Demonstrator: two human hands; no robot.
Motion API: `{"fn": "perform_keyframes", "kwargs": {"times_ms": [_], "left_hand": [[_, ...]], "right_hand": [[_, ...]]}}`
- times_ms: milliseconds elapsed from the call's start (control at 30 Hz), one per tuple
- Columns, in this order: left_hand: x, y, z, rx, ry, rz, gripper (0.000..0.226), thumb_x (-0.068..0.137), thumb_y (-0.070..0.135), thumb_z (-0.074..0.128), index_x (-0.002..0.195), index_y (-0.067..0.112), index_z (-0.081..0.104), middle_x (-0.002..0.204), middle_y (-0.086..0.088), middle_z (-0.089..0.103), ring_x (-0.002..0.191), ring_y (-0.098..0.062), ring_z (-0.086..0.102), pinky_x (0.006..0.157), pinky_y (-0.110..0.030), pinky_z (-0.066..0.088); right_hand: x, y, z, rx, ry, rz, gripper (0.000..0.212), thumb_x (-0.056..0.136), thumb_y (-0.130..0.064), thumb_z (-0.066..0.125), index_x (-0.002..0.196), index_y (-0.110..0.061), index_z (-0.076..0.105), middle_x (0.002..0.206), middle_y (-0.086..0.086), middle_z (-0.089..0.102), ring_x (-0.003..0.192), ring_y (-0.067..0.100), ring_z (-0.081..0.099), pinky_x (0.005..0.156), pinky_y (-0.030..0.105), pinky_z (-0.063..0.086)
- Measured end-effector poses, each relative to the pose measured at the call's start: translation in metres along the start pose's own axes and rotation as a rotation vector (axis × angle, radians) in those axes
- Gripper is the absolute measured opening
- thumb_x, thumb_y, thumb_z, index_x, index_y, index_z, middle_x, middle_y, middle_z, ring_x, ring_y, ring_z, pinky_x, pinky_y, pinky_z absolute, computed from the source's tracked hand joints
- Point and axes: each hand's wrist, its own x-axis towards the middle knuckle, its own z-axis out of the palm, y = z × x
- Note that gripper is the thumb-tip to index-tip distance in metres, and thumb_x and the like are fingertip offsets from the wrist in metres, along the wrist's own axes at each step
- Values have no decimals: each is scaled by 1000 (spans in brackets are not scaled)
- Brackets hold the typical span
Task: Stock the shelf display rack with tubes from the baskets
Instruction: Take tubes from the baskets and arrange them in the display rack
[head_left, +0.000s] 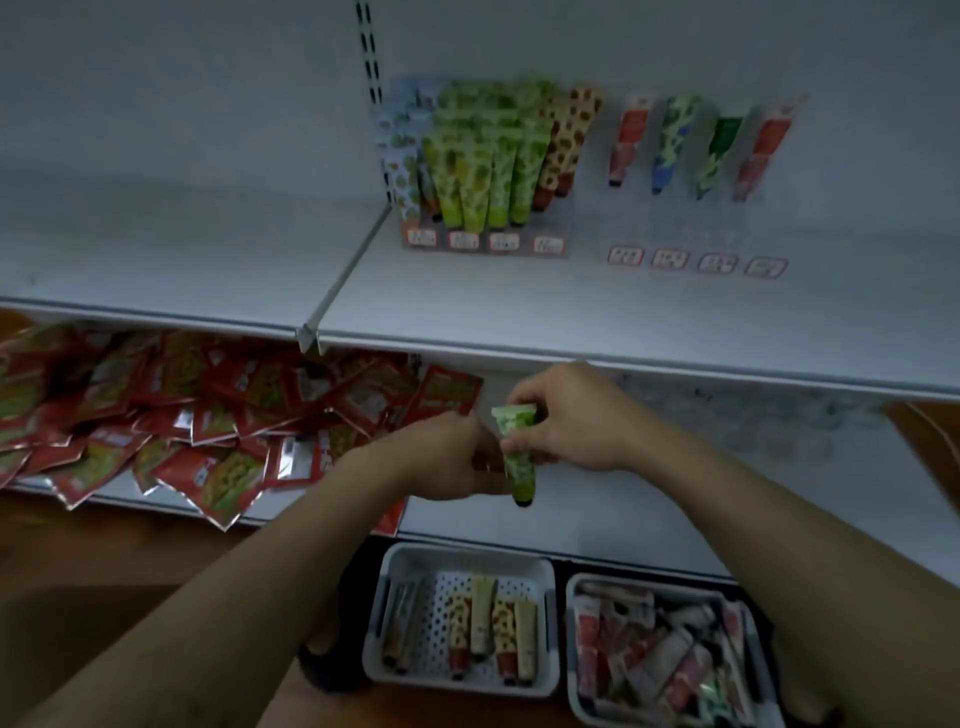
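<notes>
A green patterned tube (519, 462) hangs cap-down in front of the lower shelf, between my two hands. My right hand (566, 415) pinches its flat upper end and body. My left hand (457, 457) has its fingers curled against the tube's left side. On the upper shelf stands the display rack (483, 241), holding several green, blue-patterned and orange-dotted tubes upright. A second rack (701, 260) to its right holds several single tubes. Below me, a white basket (379, 613) holds a few orange-dotted and cream tubes, and a grey basket (574, 639) holds many red and white tubes.
A heap of red snack packets (171, 415) covers the left part of the lower shelf. The upper shelf's front edge (623, 358) runs just above my hands. A metal divider (343, 275) splits the upper shelf. Brown floor lies at lower left.
</notes>
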Motion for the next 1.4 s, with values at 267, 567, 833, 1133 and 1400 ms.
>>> {"fn": "perform_keyframes", "kwargs": {"times_ms": [267,567,833,1133,1400], "left_hand": [[19,-45,135,12,-236,-312,38,88,43,60,113,15,65,117,-9,61,107,-27,57,92,-40,49],[17,-103,240,-12,-141,-788,47,99,20,37,142,4,28,131,-11,56,117,-28,57,89,-38,48],[20,-103,278,-257,-188,-903,26,98,20,46,111,1,59,96,-11,66,92,-27,64,70,-30,49],[21,-114,288,-373,-237,-905,26,90,16,53,111,0,56,107,-16,65,96,-30,64,70,-33,54],[33,-97,237,-576,-226,-756,24,83,24,72,98,5,66,83,-6,66,70,-16,62,60,-24,49]], "right_hand": [[7,60,112,-123,-239,74,22,80,-33,73,78,-11,70,71,7,65,65,20,58,60,33,44],[18,108,184,58,-350,234,39,82,-36,73,112,-11,69,101,7,69,85,19,63,76,29,50],[30,131,212,195,-437,309,61,83,-38,72,135,-12,52,133,9,57,105,19,61,91,25,46],[27,144,223,320,-385,355,50,80,-36,75,123,-14,64,111,4,68,86,16,66,70,19,45],[22,130,185,295,-239,290,22,78,-29,77,89,-10,73,75,0,65,71,19,63,68,33,53]]}}
